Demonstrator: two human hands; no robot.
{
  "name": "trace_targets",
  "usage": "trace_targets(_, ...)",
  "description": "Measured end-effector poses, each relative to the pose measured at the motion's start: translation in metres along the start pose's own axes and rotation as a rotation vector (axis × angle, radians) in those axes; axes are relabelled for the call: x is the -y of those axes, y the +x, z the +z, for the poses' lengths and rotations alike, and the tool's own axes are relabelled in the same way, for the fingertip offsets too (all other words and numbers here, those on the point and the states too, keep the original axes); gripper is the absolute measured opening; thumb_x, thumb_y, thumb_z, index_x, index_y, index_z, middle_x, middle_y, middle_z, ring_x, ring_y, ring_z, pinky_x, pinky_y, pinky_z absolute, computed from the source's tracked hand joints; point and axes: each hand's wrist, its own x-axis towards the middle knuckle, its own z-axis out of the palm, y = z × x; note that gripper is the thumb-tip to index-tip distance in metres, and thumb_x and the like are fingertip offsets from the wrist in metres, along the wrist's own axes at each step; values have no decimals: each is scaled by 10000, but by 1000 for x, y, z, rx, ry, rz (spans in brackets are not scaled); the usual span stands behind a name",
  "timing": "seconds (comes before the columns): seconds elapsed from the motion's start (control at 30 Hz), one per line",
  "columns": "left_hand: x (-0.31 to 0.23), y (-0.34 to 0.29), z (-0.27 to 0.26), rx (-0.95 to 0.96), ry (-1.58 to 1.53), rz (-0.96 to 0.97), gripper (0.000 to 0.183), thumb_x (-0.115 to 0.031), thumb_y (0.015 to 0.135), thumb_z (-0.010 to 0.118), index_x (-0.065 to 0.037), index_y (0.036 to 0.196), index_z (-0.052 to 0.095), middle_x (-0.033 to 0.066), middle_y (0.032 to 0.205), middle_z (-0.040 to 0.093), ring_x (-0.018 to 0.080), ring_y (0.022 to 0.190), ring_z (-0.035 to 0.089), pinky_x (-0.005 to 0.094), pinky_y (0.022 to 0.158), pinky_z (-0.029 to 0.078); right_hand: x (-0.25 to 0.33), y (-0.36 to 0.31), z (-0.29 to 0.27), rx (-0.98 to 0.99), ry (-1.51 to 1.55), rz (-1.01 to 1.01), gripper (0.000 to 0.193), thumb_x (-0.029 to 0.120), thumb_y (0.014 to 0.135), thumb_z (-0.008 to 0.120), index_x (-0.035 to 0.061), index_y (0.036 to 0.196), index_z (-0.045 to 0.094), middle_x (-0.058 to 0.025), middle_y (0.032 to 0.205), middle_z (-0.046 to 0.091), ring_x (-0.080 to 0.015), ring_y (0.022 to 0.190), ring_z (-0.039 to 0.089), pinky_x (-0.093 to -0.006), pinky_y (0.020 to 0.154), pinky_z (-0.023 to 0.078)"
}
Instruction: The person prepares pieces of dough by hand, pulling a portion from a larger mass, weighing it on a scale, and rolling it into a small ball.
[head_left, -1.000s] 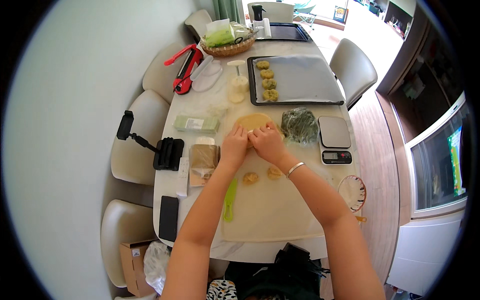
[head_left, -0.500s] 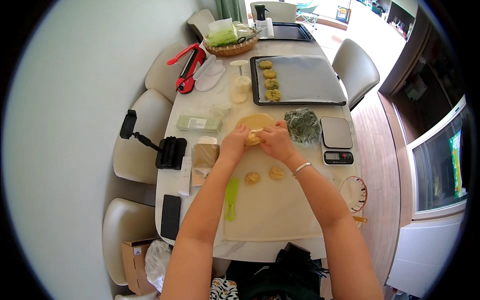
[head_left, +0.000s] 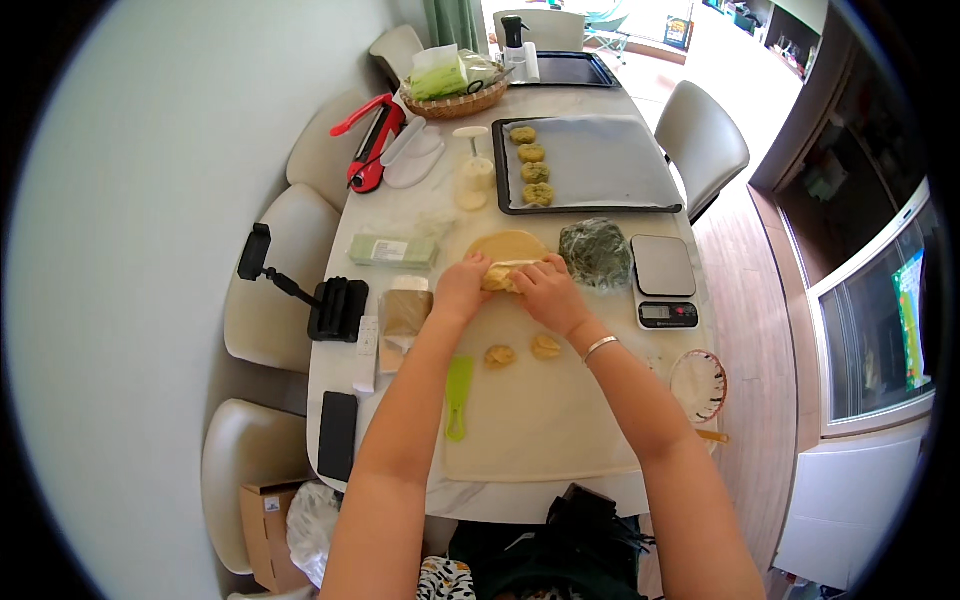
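Observation:
My left hand point(head_left: 463, 288) and my right hand point(head_left: 549, 292) meet at the far part of the beige mat point(head_left: 555, 420). Between them, the fingers of both are closed on a lump of yellow dough point(head_left: 499, 279). A pale strip shows along the lump's far edge; what it is I cannot tell. Just beyond lies a rounded, smooth yellowish shape point(head_left: 507, 243), partly hidden by the hands. Nearer me, two small dough pieces point(head_left: 499, 356) rest on the mat, with a green scraper point(head_left: 457, 398) left of them. Right of my right hand sits a dark green mass in clear plastic point(head_left: 596, 254).
A paper-lined baking tray point(head_left: 620, 165) holds several greenish rounds point(head_left: 535, 173). To the right are a kitchen scale point(head_left: 664, 282) and a clear bowl point(head_left: 698, 386). On the left stand a phone holder point(head_left: 338, 308), a dark phone point(head_left: 338, 436) and a pressing mold point(head_left: 475, 172).
My fingers have shifted slightly on the dough, and more of the lump shows between them. The whole view has moved a little; the other things keep their places.

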Motion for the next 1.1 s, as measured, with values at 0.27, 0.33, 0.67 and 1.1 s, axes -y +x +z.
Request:
trace_targets(0.27, 8, -1, 12, -112, 8, 35, 490, -79, 654, 769, -60, 1097, 563, 137, 1174, 584, 309, 1047, 583, 399, 851, 504, 5, -7, -11, -99, 366, 255, 282, 14, 700, 688, 71, 970, 629, -109, 897, 646, -297, 892, 610, -374, 826, 476)
trace_targets(0.33, 7, 1, 8, -6, -5, -51, 588, -99, 670, 776, -62, 1219, 567, 170, 1340, 508, 282, 1261, 469, 370, 1014, 421, 9, -7, -14, -134, 398, 302, 302, 10, 702, 705, 76, 990, 644, -119, 895, 650, -298, 880, 617, -361, 785, 496)
trace_targets(0.67, -55, -3, -24, -191, -130, 212, 673, -154, 665, 807, 6, 1253, 523, 162, 1157, 608, 352, 1085, 563, 391, 934, 453, -18, -9, -65, -107, 1676, 1157, 230, 138, 886, 656, 11, 1076, 626, -53, 977, 668, -135, 872, 648, -281, 791, 518)
trace_targets(1.1, -168, 12, 38, -358, -588, 229, 423, -48, 887, 567, 68, 1285, 485, 254, 1284, 526, 402, 1133, 548, 387, 951, 456, -26, -49, -102, -414, 1302, 1082, 278, 123, 905, 628, -30, 1137, 646, -50, 993, 682, -90, 873, 609, -210, 791, 474)
